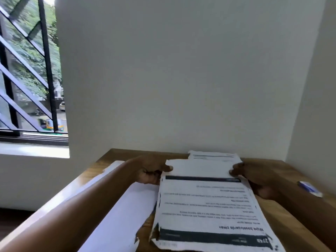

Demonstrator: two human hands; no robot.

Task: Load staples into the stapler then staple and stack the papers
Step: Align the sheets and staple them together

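Both hands hold a printed sheaf of papers (209, 206) above a wooden surface (283, 211) that is pushed into a corner of white walls. The left hand (151, 171) pinches the sheaf's left edge near its far end, thumb on top of the page and fingers curled underneath, so that grip is clenched on the papers. The right hand (254, 177) does the same on the right edge, at about 3 o'clock from the left hand, thumb tip on the page and the rest of the hand below it.

The top page is printed with dark bands and lines of text that read upside down from this view (the heading "Wipe baseboards clean" can be made out near the close end). Its edges look ragged. At 12 o'clock from the held sheaf, another printed sheet (214, 156) shows beyond its far edge; whether it lies on the surface or belongs to the sheaf I cannot tell.

At 9 o'clock, under the left forearm, lies a blank white sheet (116, 215). At 3 o'clock, beyond the right hand, a small blue-and-white object (310, 188) rests on the surface, too blurred to identify. A barred window (31, 70) is at 10 o'clock.
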